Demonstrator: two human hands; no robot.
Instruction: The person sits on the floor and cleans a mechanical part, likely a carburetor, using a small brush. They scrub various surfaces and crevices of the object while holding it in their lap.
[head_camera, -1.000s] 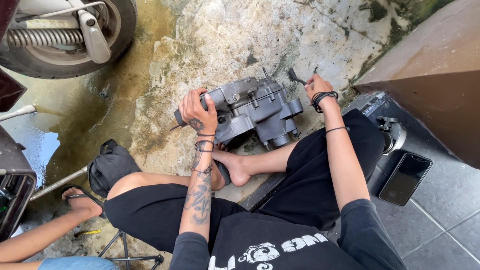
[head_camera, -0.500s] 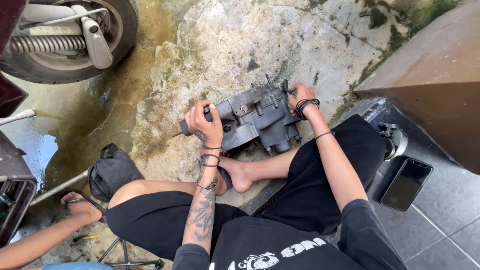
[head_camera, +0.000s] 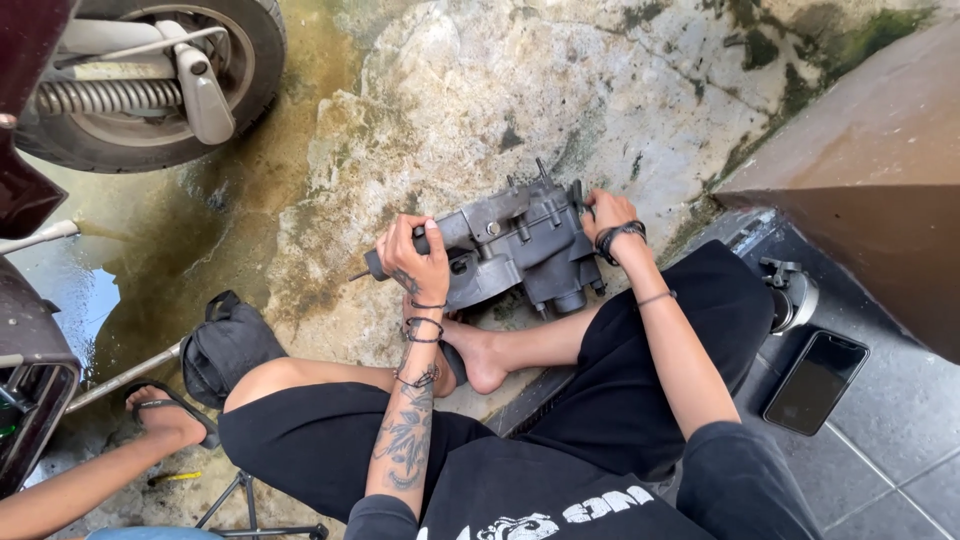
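- Your left hand (head_camera: 415, 262) is wrapped tight around a dark screwdriver handle (head_camera: 395, 262), fingers curled fully about it; the thin tip pokes out to the left, just above the stained ground.
- Your right hand (head_camera: 607, 213) sits on the far right end of the grey metal engine case (head_camera: 515, 250), fingers bent over its top edge and gripping the casting. Dark bands ring that wrist.
- The engine case rests on the pale, mottled concrete floor (head_camera: 480, 90), right in front of you, between your two hands and just beyond your bare foot (head_camera: 480, 358).
- Your legs, in black shorts, are folded under you; the foot touches or nearly touches the underside of the case.
- To your right, a black phone (head_camera: 815, 382) lies flat on the dark tiles, with a small round metal part (head_camera: 795, 295) just beside it.
- At the upper left stands a scooter wheel (head_camera: 150, 85) with its spring and silver bracket.
- A dark bag (head_camera: 225, 345) lies near your left knee.
- At the lower left, another person's foot in a sandal (head_camera: 165, 412) rests on the wet ground, well apart from the case.
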